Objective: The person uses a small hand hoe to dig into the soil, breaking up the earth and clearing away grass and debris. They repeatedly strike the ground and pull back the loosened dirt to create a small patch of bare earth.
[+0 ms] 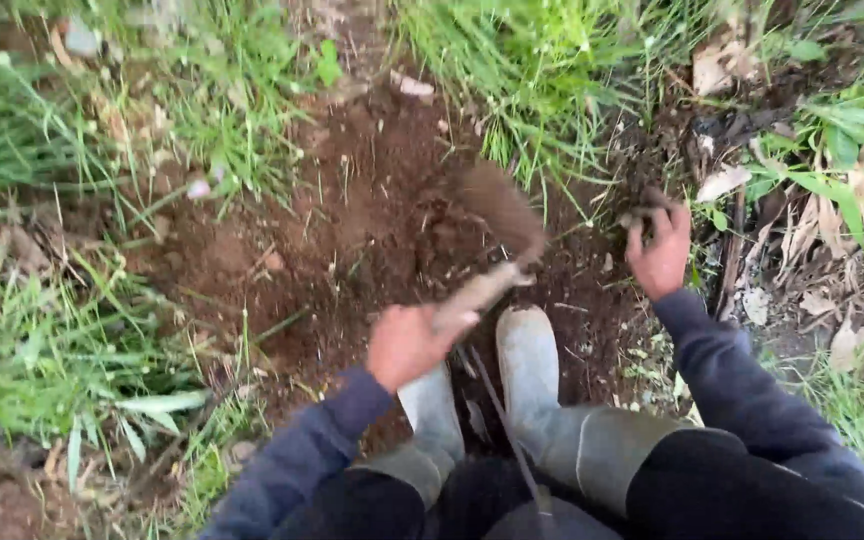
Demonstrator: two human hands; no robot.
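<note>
Down at the centre, a short digging tool with a soil-caked blade hangs blurred over the dug brown earth, its wooden handle clamped in the left hand, whose fingers are wrapped tight round the near end. Just beyond that grip to the right, the right hand curls shut on a small dark clump of soil or roots at the patch's edge. Below both hands stand two pale rubber boots, with green grass ringing the bare ground.
</note>
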